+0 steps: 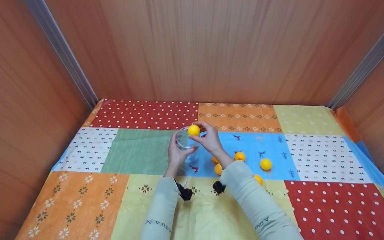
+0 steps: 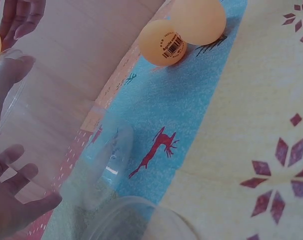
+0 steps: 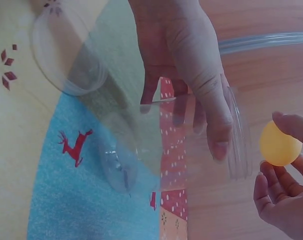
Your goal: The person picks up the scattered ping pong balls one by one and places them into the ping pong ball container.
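Note:
A clear plastic jar (image 1: pixel 192 156) stands close over the blue and green patches of the cloth, its mouth facing up. My left hand (image 1: pixel 177 155) grips it near the rim, thumb on the near side and fingers around the far side. Between thumb and fingertips, my right hand (image 1: pixel 211 139) pinches a yellow-orange ping-pong ball (image 1: pixel 193 130). In the head view this ball overlaps the jar's mouth; the right wrist view shows the ball (image 3: pixel 280 143) just beyond the rim (image 3: pixel 240 142), outside the jar. No ball shows inside the jar.
Several more ping-pong balls (image 1: pixel 265 164) lie on the blue patch at right, some partly behind my right forearm. A clear round lid (image 3: pixel 69 52) lies near my left wrist. Patchwork cloth (image 1: pixel 142 150) covers the table, and wooden panels (image 1: pixel 212 50) enclose its back and sides.

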Demonstrator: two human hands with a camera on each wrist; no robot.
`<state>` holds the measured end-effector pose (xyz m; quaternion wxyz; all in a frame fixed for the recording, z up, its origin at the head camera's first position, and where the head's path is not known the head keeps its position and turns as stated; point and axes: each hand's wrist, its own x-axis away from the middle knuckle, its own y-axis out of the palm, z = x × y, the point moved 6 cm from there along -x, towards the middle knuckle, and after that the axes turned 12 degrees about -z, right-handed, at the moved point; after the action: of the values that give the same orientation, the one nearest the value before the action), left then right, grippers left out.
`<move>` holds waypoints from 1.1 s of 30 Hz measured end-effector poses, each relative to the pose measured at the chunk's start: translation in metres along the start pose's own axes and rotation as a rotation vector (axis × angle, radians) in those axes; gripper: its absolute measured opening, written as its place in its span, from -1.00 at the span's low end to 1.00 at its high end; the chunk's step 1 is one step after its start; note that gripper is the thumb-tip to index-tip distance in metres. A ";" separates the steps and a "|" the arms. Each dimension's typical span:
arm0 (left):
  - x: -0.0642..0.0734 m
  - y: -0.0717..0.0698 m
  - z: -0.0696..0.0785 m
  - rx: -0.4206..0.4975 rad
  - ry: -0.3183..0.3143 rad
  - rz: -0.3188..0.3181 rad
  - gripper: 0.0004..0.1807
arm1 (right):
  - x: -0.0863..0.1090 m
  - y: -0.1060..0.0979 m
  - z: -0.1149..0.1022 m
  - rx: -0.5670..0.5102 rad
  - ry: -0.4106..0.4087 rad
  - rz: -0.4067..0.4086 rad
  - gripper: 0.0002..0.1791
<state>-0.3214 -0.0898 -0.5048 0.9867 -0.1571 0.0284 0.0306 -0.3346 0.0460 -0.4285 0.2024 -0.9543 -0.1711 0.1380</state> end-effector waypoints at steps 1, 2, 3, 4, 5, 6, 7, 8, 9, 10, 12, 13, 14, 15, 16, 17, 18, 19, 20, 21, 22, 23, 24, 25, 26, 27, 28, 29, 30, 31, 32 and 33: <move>0.000 0.000 0.000 -0.001 0.004 0.001 -0.13 | 0.000 0.000 0.000 -0.002 -0.002 -0.004 -0.49; 0.000 0.000 0.001 0.000 0.010 0.003 -0.13 | -0.001 0.001 0.000 -0.004 -0.005 -0.009 -0.48; 0.000 -0.001 0.001 0.000 0.014 0.004 -0.13 | -0.001 0.000 0.000 -0.005 -0.009 -0.013 -0.48; 0.000 -0.001 0.001 0.000 0.016 0.005 -0.13 | 0.000 0.000 0.000 -0.005 -0.010 -0.016 -0.48; 0.000 -0.001 0.002 0.001 0.023 0.007 -0.13 | 0.000 -0.001 0.000 -0.005 -0.011 -0.017 -0.48; 0.000 -0.001 0.002 0.004 0.031 0.010 -0.13 | 0.000 -0.002 0.000 -0.004 -0.009 -0.017 -0.48; 0.000 -0.001 0.003 0.006 0.038 0.012 -0.13 | 0.001 -0.003 0.001 -0.004 -0.007 -0.017 -0.48; 0.000 -0.001 0.003 0.007 0.041 0.014 -0.13 | 0.002 -0.004 0.001 0.002 -0.003 -0.016 -0.49; 0.000 -0.001 0.004 0.005 0.044 0.016 -0.13 | 0.002 -0.005 0.002 0.005 0.001 -0.014 -0.49; 0.000 -0.001 0.004 0.005 0.044 0.018 -0.13 | 0.003 -0.007 0.002 0.003 0.005 -0.013 -0.50; 0.000 -0.002 0.004 0.007 0.048 0.022 -0.13 | 0.005 -0.009 0.003 0.003 0.006 -0.012 -0.50; 0.000 -0.001 0.003 0.009 0.048 0.020 -0.13 | 0.007 -0.010 0.003 0.008 0.008 -0.013 -0.50; 0.000 -0.001 0.003 0.014 0.050 0.018 -0.13 | 0.008 -0.011 0.004 0.014 0.008 -0.014 -0.51; 0.000 -0.001 0.003 0.018 0.047 0.016 -0.13 | 0.010 -0.012 0.004 0.016 0.005 -0.015 -0.51; 0.000 0.000 0.002 0.022 0.045 0.014 -0.13 | 0.012 -0.013 0.004 0.026 0.005 -0.016 -0.52; 0.000 0.000 0.002 0.026 0.044 0.009 -0.13 | 0.014 -0.014 0.004 0.036 0.002 -0.016 -0.53; 0.001 0.000 0.001 0.030 0.036 0.004 -0.13 | 0.016 -0.015 0.004 0.046 0.005 -0.021 -0.53; 0.001 0.000 0.000 0.034 0.027 0.000 -0.13 | 0.018 -0.016 0.005 0.055 0.005 -0.026 -0.53; 0.001 0.000 0.000 0.036 0.019 -0.003 -0.13 | 0.021 -0.017 0.005 0.062 0.001 -0.031 -0.54; 0.001 0.000 -0.001 0.035 0.009 -0.006 -0.13 | 0.023 -0.019 0.005 0.069 -0.002 -0.038 -0.53; 0.001 0.000 -0.001 0.033 0.000 -0.007 -0.12 | 0.026 -0.020 0.005 0.071 -0.007 -0.047 -0.53; 0.002 0.000 -0.002 0.031 -0.012 -0.009 -0.12 | 0.028 -0.022 0.005 0.073 -0.011 -0.056 -0.53; 0.002 0.000 -0.002 0.028 -0.019 -0.010 -0.11 | 0.031 -0.024 0.005 0.079 -0.014 -0.064 -0.52; 0.002 0.000 -0.002 0.025 -0.024 -0.010 -0.10 | 0.033 -0.026 0.006 0.087 -0.017 -0.069 -0.52; 0.002 0.000 -0.002 0.024 -0.026 -0.012 -0.09 | 0.036 -0.028 0.006 0.097 -0.016 -0.075 -0.52; 0.002 0.000 -0.002 0.025 -0.032 -0.012 -0.08 | 0.039 -0.030 0.007 0.104 -0.009 -0.080 -0.51; 0.002 0.000 -0.002 0.028 -0.035 -0.014 -0.08 | 0.041 -0.033 0.008 0.111 0.000 -0.083 -0.51; 0.002 0.000 -0.002 0.032 -0.035 -0.017 -0.08 | 0.044 -0.035 0.009 0.120 0.011 -0.086 -0.50; 0.002 0.000 -0.001 0.037 -0.033 -0.020 -0.08 | 0.047 -0.037 0.010 0.128 0.015 -0.090 -0.50; 0.002 0.001 -0.001 0.038 -0.033 -0.022 -0.08 | 0.050 -0.040 0.011 0.137 0.021 -0.092 -0.50; 0.002 0.001 -0.001 0.041 -0.029 -0.024 -0.08 | 0.054 -0.042 0.012 0.143 0.022 -0.095 -0.50; 0.001 0.001 -0.001 0.042 -0.024 -0.024 -0.08 | 0.057 -0.045 0.014 0.148 0.020 -0.099 -0.50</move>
<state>-0.3200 -0.0894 -0.5061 0.9904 -0.1363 0.0153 0.0199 -0.2996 0.1107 -0.4323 0.2806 -0.9285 -0.2051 0.1305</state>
